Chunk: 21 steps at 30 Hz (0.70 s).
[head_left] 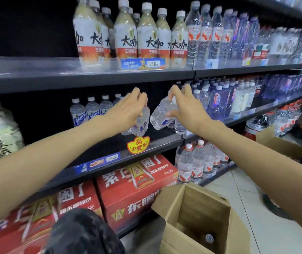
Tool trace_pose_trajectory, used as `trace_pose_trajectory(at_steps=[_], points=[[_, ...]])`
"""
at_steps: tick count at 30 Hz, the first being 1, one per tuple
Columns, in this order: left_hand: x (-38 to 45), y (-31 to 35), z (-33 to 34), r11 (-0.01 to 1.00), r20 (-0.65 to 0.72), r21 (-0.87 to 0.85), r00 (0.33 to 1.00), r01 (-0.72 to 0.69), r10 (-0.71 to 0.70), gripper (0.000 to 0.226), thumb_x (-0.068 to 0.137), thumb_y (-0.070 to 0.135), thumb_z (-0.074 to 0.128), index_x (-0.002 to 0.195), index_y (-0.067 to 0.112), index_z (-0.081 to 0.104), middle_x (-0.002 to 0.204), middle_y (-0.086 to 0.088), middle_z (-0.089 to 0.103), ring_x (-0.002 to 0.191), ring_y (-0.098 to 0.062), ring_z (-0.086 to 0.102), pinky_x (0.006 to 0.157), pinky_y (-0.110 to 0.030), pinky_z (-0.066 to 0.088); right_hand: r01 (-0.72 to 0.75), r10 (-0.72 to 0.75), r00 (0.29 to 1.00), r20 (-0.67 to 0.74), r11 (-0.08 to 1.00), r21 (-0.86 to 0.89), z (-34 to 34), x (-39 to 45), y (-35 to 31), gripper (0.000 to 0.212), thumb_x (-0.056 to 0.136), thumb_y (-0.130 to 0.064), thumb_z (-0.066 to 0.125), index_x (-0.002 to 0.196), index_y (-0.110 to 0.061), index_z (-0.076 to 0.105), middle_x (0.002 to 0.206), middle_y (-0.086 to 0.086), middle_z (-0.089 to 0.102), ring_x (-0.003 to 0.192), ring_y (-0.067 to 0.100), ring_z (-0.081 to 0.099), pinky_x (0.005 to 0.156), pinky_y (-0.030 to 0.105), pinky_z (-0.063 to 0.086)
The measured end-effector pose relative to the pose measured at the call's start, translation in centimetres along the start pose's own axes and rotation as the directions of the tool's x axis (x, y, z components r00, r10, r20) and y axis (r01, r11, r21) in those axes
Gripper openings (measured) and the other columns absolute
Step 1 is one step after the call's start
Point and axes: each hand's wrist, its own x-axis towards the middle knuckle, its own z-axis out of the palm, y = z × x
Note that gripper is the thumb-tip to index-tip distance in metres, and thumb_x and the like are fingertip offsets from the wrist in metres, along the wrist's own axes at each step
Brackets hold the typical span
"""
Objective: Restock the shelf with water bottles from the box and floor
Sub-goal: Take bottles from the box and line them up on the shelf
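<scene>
Both hands at the dark middle shelf (153, 143)
Left hand (128, 110) and right hand (186, 107) each grip a small clear plastic water bottle (141, 123), (160, 114) above its front edge.

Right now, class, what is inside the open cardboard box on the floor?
One bottle cap shows near the bottom of the cardboard box. The front wall hides the rest of its floor.

Your left hand (128, 109) and right hand (186, 107) reach side by side over the middle shelf (98, 158), each holding a tilted water bottle — the left one (142, 123) just beside the right one (160, 114). A row of standing bottles (91, 110) sits on that shelf to the left of your hands. Below it lie drink cartons (135, 191). On the floor before the shelf, under your right arm, stands the open box (197, 217) — one bottle (209, 238) in it.
</scene>
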Motion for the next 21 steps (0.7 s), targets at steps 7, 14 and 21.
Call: trace_pose_trajectory(at_steps=[7,14,21], points=[[-2.1,-5.2,1.6,0.984,0.108,0.149,0.987,0.101,-0.118,0.035,0.078,-0.012,0.055,0.107,0.002,0.043,0.107,-0.017,0.040,0.088,-0.033,0.055,0.061,-0.042,0.041,0.136,-0.135,0.991,0.022,0.990,-0.033,6.4,2.9,-4.1,0.043,0.082,-0.009,0.073,0.108,-0.015,0.039,0.103,0.006,0.030,0.067,0.025,0.054,0.055,0.037,0.048],[-3.4,-10.3,3.1,0.954,0.171,0.084,0.939,0.289,-0.300,0.027,0.085,-0.002,0.060,0.106,0.004,0.044,0.102,-0.013,0.039,0.084,-0.030,0.053,0.068,-0.037,0.039,0.151,-0.154,0.980,0.123,0.988,0.036,10.9,6.1,-6.4,0.042,0.083,-0.010,0.072,0.108,-0.015,0.038,0.104,0.005,0.027,0.069,0.035,0.057,0.063,0.043,0.053],[-3.2,-13.6,5.0,0.917,0.225,-0.036,0.897,0.398,-0.380,0.028,0.089,0.008,0.061,0.113,0.005,0.047,0.120,-0.019,0.045,0.105,-0.036,0.055,0.089,-0.048,0.048,0.156,-0.170,0.943,0.287,0.985,0.070,13.5,9.8,-7.1,0.047,0.082,-0.024,0.074,0.115,-0.015,0.042,0.118,0.013,0.035,0.087,0.039,0.056,0.077,0.044,0.050]])
